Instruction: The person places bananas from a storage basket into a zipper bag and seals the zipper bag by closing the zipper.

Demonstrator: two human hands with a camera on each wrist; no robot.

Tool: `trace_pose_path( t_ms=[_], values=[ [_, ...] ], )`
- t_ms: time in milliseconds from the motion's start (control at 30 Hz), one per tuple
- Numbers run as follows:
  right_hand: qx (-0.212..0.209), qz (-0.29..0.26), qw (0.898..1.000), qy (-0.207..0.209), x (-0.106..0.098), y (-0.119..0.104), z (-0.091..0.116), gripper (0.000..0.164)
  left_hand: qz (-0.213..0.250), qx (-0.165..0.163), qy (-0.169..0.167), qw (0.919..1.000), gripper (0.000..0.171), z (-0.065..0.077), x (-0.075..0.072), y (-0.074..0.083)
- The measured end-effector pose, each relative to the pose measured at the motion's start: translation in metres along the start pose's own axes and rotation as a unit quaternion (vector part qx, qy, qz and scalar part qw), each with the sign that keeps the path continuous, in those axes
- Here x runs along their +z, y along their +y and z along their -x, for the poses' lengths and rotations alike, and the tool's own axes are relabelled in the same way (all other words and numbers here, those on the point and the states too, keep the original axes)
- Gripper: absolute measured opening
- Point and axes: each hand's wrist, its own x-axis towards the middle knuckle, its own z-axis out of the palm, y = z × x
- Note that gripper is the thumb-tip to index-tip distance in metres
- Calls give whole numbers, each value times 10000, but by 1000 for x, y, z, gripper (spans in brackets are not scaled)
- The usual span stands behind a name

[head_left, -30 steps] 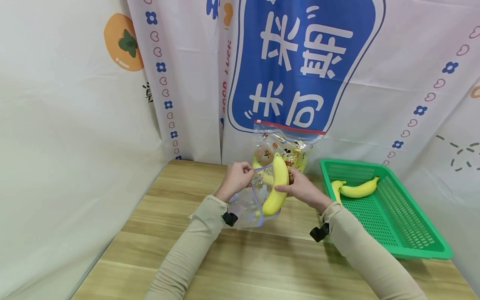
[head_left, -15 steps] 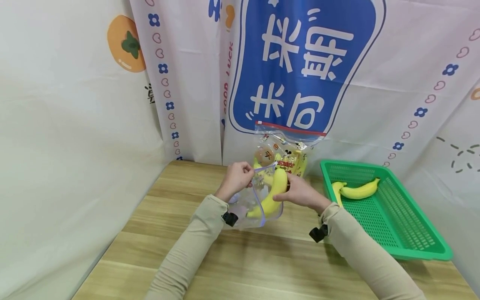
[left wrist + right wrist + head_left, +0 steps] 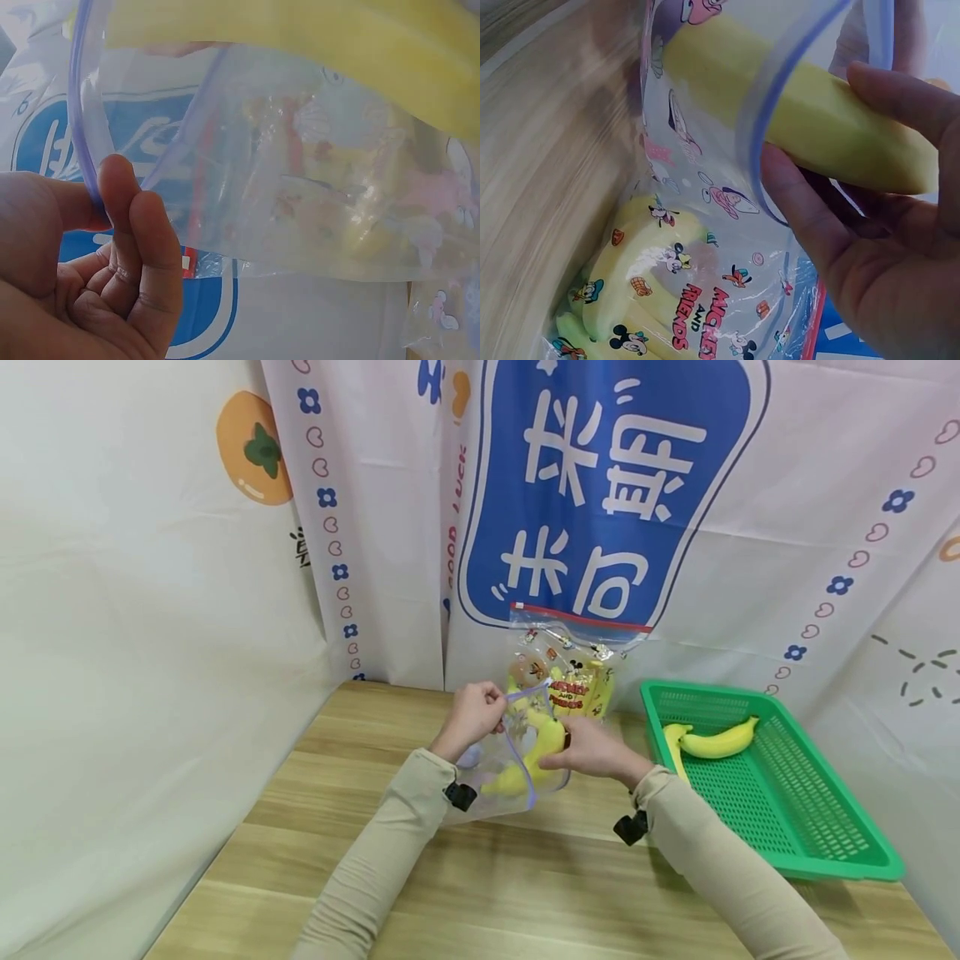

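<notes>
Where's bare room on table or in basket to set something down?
Wood tabletop: between left sleeve and right sleeve; also between left sleeve and left wall cloth. Green basket: floor between its bananas and near side.
Crowded: back middle, with left hand, right hand, purple-rimmed bag, red-zip bag.

Left wrist view's top edge crops the banana

A printed cloth hangs behind a wooden table.

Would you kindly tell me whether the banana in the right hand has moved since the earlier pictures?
Yes: judged against the green basket in the head view, the banana has moved left, away from it, deeper into the purple-rimmed bag.
</notes>
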Motion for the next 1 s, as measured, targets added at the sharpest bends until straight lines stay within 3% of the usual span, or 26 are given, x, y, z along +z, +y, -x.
trace_pose_path(
  t_ms=[100,333,533,733,1000],
  values=[
    [80,99,9999,-60,4,1,-2,33,82,26,28,10000,15,0,1,0],
    [-333,777,9962,-194,11,4,-7,20,57,135,124,9998,17,-1,1,2],
    [-405,978,9933,-465,12,6,-11,21,2,143,117,9998,18,-1,1,3],
    [-447,694,9940,-713,11,8,-12,28,86,105,117,9998,18,-3,1,4],
    [-442,102,9953,-854,12,10,-11,17,162,79,124,9998,17,-4,2,4]
  ],
)
